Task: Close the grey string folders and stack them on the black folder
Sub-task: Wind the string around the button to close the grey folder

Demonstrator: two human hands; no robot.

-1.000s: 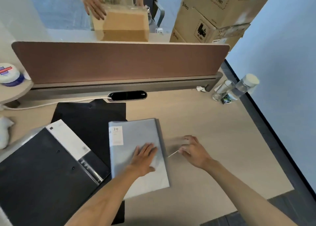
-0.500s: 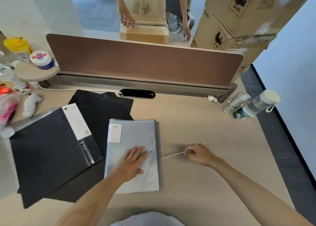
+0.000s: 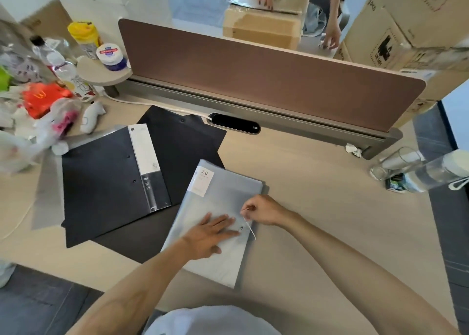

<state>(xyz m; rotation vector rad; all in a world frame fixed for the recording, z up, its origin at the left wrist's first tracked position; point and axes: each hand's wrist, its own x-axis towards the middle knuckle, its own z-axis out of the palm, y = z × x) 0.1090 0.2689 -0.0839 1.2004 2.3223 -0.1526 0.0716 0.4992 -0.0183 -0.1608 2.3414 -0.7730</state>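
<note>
A grey string folder with a white "20" label lies on the desk, its left edge overlapping a black folder. My left hand lies flat on the grey cover, fingers spread, fingertips beside the small round button. My right hand pinches the white string just above the button; the string loops down past the button to the folder's right edge. A second flat black folder lies under and behind both.
A brown divider panel with a grey rail closes off the back of the desk. Bottles, jars and plastic bags crowd the left side. A glass and a clear bottle lie at the right. Beyond the divider, another person handles a cardboard box.
My right hand moved left from the bare desk onto the grey folder, bringing the string to the button. The view shifted, showing more clutter at the left.
</note>
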